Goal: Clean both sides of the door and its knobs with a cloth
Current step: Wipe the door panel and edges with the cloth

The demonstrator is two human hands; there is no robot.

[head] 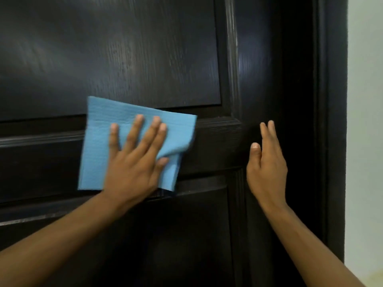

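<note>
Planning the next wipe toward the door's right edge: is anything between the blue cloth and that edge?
Only the right hand. It sits with straight fingers at the door near its right stile, level with the blue cloth that the left hand presses flat on the middle rail. No knob or other object shows between them.

door (pixel 145 59): the picture cuts it off at the top, left and bottom, so only part shows; the upper left looks smeared and blurry.
cloth (pixel 99 146): the left hand (pixel 132 162) lies flat on it and covers its lower middle part; the lower right corner folds over by the thumb.
right hand (pixel 267 164): seen from the side in the middle right, so some fingers hide behind others; whether it touches the door cannot be told.
arms: both run off the bottom edge.
wall (pixel 364 121): only a pale strip at the right edge.
</note>
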